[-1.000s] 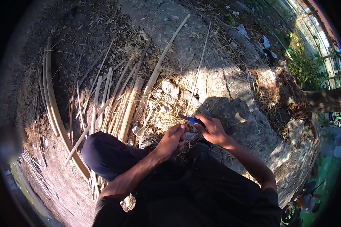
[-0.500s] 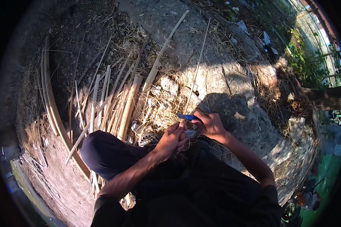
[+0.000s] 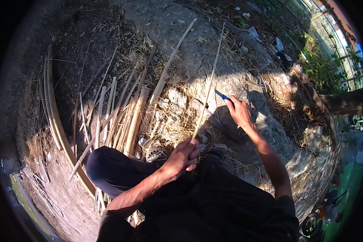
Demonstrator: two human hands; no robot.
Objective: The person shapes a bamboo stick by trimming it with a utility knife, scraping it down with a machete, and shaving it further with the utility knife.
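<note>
My left hand (image 3: 182,158) is closed around the lower end of a long thin bamboo strip (image 3: 209,82), which slants up and away over the rocky ground. Out to the right, my right hand (image 3: 240,112) grips a blue-handled knife (image 3: 224,95), its blade pointing up and left. The blade stands apart from the strip, to its right. Pale shavings (image 3: 175,123) lie heaped on the ground just beyond my left hand. My fingers hide the near end of the strip.
Several split bamboo pieces (image 3: 136,121) lie to the left, beside my bent knee (image 3: 105,167). Longer curved poles (image 3: 54,109) lie farther left. A large rock (image 3: 266,133) is on the right, and a tree trunk (image 3: 345,104) stands beyond it.
My right hand has moved up and to the right with the knife, away from my left hand. The left hand still holds the strip and sits slightly lower.
</note>
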